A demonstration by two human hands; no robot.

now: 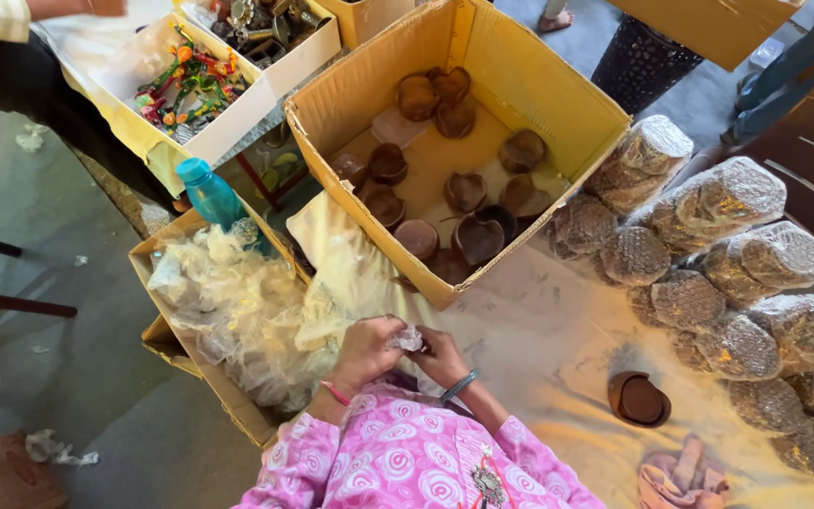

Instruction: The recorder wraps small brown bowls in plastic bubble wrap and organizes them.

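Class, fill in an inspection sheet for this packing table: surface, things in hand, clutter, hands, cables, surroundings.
Surface: table under a pale cloth.
Things in hand: small clear plastic piece, pinched by both hands.
Clutter: open cardboard box of brown heart-shaped dishes; one loose dish; bubble-wrapped bundles; pink cloth.
Hands: left hand and right hand together, gripping the plastic.
Cables: nothing seen.
Surroundings: box of crumpled plastic wrap, blue bottle, box of colourful trinkets, another person's dark sleeve.

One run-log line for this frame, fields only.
left hand: pinching plastic wrap | right hand: same wrap | nearby: brown heart dish, open carton, wrapped bundles
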